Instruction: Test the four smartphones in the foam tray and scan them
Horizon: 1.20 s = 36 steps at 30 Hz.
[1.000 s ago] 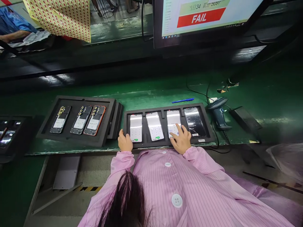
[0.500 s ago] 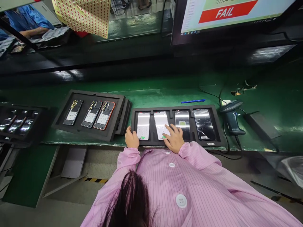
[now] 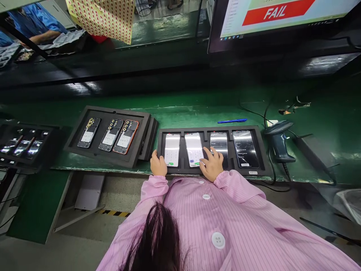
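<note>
A black foam tray (image 3: 207, 130) lies before me with several phones face up in it. My left hand (image 3: 158, 165) is at its front left corner, thumb and fingers curled round the edge. Beside that hand, the leftmost phone (image 3: 172, 148) shows a white keypad screen. The second phone (image 3: 194, 146), slightly tilted, has a similar bright keypad. My right hand (image 3: 212, 163) has its fingers spread, the leftmost near this phone's lower right edge; contact is unclear. Its other fingers cover part of the third phone (image 3: 218, 140), whose screen is dark. The rightmost phone (image 3: 244, 148) shows a dark text menu.
Another tray (image 3: 84, 150) on the left holds three opened phones (image 3: 108, 135), above more trays. A barcode scanner (image 3: 279, 137) and its cable lie right, a blue pen (image 3: 232, 121) behind. A monitor (image 3: 276, 15) reads FAIL. Across the bench sits a person in blue (image 3: 39, 22).
My right hand has shifted slightly right, off the second phone's keypad. The third phone's screen has lost its pale pop-up and shows a dark menu. My left hand stays at the tray corner.
</note>
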Available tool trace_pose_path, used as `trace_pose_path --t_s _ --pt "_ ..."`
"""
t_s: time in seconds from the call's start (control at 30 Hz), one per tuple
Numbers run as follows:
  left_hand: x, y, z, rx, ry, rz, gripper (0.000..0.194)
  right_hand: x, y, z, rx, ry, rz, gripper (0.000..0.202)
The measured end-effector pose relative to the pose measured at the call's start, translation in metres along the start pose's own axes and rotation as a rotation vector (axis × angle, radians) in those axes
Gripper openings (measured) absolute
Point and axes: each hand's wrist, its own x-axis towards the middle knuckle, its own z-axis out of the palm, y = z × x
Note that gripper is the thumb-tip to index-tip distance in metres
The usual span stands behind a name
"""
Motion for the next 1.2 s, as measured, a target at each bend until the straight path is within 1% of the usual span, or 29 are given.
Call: trace_pose_path --t_s 0.07,0.2,0.3,0.37,0.4,0.5,0.53,0.6,0.7,0.77,0.8,0.9,0.93,0.97,1.1,1.17,1.2 --pt "0.000 0.000 0.000 0.000 0.004 -0.003 0.044 0.001 -0.001 0.001 0.017 -0.024 -0.025 0.029" --pt "0.000 0.000 0.000 0.001 0.002 -0.007 0.044 0.007 -0.007 0.005 0.027 -0.113 -0.073 0.031" --pt "0.001 0.000 0.001 0.001 0.003 -0.005 0.045 0.007 -0.009 0.007 0.033 -0.149 -0.122 0.032" --pt "0.001 0.000 0.001 -0.002 0.009 0.004 0.045 0.005 -0.007 0.005 0.033 -0.127 -0.119 0.031" --pt "0.001 0.000 0.001 -0.004 0.012 0.008 0.045 0.003 -0.005 0.004 0.030 -0.095 -0.099 0.029" --pt "0.000 -0.001 0.002 -0.004 0.014 0.008 0.045 -0.002 0.000 0.000 -0.004 0.018 -0.002 0.028" --pt "0.000 -0.001 0.002 -0.002 0.014 0.006 0.045 -0.003 0.000 -0.001 -0.011 0.036 0.019 0.029" --pt "0.001 -0.002 0.002 0.000 0.014 0.006 0.045 -0.003 -0.001 -0.001 0.002 0.014 -0.012 0.028" --pt "0.001 -0.002 0.002 0.000 0.012 0.014 0.045 0.000 -0.005 0.001 0.053 -0.101 -0.153 0.028" --pt "0.001 -0.001 0.002 0.000 0.010 0.009 0.045 0.001 -0.006 0.001 0.063 -0.133 -0.174 0.029" --pt "0.001 -0.001 0.001 -0.002 0.010 0.004 0.045 0.001 -0.005 0.001 0.055 -0.120 -0.144 0.029" --pt "0.001 0.000 0.001 -0.008 0.010 -0.001 0.045 0.001 -0.003 0.001 0.013 -0.027 0.001 0.030" --pt "0.001 0.000 0.001 -0.011 0.010 0.003 0.045 0.001 -0.003 0.001 0.006 -0.010 0.024 0.031" --pt "0.001 0.000 0.001 -0.012 0.010 0.005 0.045 0.001 -0.003 0.001 0.012 -0.009 0.014 0.031" --pt "0.001 0.000 0.001 -0.012 0.013 -0.009 0.044 0.002 -0.008 0.003 0.080 -0.106 -0.183 0.027" --pt "0.000 0.000 0.001 -0.014 0.013 -0.013 0.044 0.003 -0.008 0.003 0.095 -0.094 -0.191 0.027" --pt "0.000 -0.001 0.001 -0.016 0.012 -0.013 0.044 0.003 -0.007 0.002 0.101 -0.053 -0.168 0.026"
